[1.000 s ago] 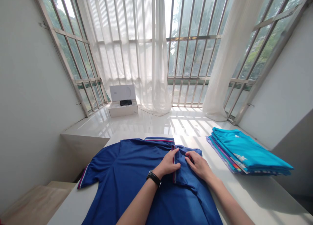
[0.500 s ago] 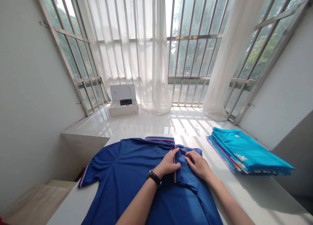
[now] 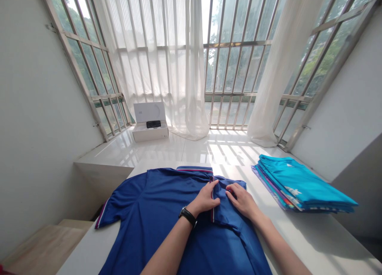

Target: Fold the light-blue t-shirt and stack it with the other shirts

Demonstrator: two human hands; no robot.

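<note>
A dark blue polo shirt [image 3: 161,215] lies spread on a white table [image 3: 313,243], its striped collar [image 3: 195,169] at the far edge. One sleeve reaches out to the left; the other is folded inward over the body on the right, its striped cuff near the middle. My left hand [image 3: 207,197], with a black watch at the wrist, rests at that cuff, thumb and index finger apart. To its right, my right hand [image 3: 241,200] has its fingers curled on the folded part, with cloth at the fingertips.
Several folded garments, a turquoise one [image 3: 310,185] on top, are stacked at the right. An open white box [image 3: 151,133] holding a black device [image 3: 153,124] stands on the sill before curtained, barred windows.
</note>
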